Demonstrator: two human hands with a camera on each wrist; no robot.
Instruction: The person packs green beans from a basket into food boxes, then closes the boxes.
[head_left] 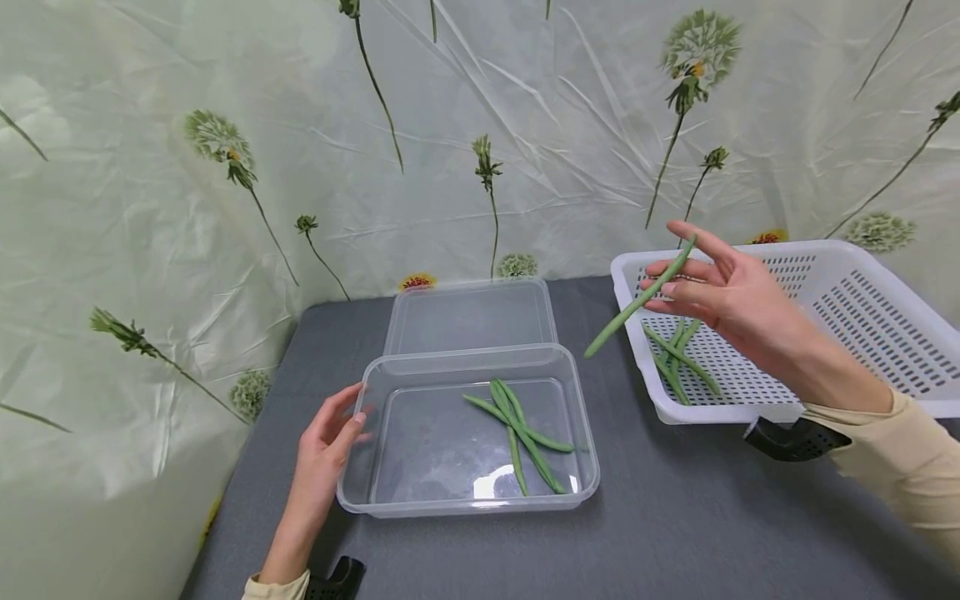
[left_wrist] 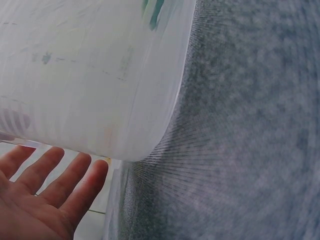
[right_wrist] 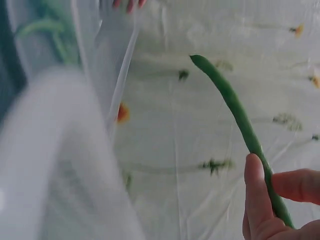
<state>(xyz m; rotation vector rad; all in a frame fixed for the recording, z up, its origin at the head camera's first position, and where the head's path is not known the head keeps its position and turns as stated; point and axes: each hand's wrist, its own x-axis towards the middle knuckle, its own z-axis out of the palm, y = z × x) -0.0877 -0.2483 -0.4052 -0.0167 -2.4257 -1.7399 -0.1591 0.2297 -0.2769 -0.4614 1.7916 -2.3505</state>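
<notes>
Between the thumb and fingers of my right hand (head_left: 738,292) a green bean (head_left: 637,308) is pinched, slanting down to the left. That hand hovers over the left part of a white perforated basket (head_left: 862,250), where several green beans (head_left: 678,362) lie. A clear plastic container (head_left: 360,492) stands left of it with several green beans (head_left: 528,437) crossed on its floor. My left hand (head_left: 330,442) is at the container's left side, its fingers fairly straight along the wall in the left wrist view. Whether it bears on the wall is hard to tell.
A translucent flat lid (head_left: 472,312) lies behind the container. Everything stands on a dark grey tabletop (head_left: 660,525). A pale sheet printed with flowers (head_left: 420,167) hangs behind the table and down its left side.
</notes>
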